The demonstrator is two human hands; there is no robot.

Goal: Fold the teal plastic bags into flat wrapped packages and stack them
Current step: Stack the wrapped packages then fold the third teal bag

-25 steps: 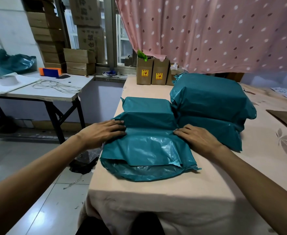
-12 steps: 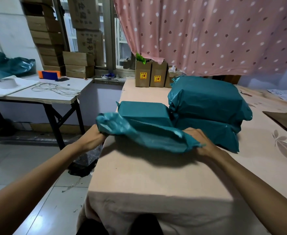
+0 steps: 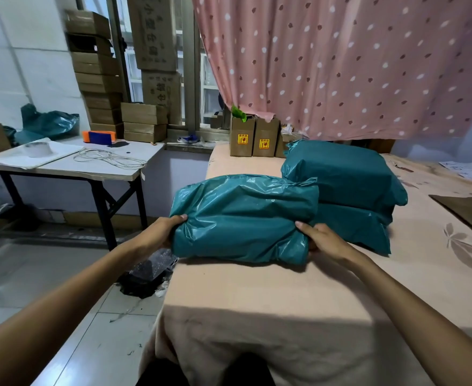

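A teal plastic package (image 3: 243, 218) lies wrapped and bulky on the peach-covered table (image 3: 257, 296), near its left edge. My left hand (image 3: 162, 232) grips its left end, thumb on top. My right hand (image 3: 321, 239) grips its right end. Just right of it stands a stack of two wrapped teal packages (image 3: 343, 176), the upper one resting on the lower (image 3: 354, 227). The held package touches the stack's left side.
Brown cartons (image 3: 254, 137) stand at the table's far edge under a pink dotted curtain (image 3: 340, 65). A dark board (image 3: 471, 213) lies at the right. Left is a white folding table (image 3: 70, 162) with tape, cord and stacked boxes. A black bag (image 3: 148, 277) lies on the floor.
The loose flap that lay flat toward me was lifted and folded back over the package. Both hands moved from pressing on top to gripping the package's two ends.
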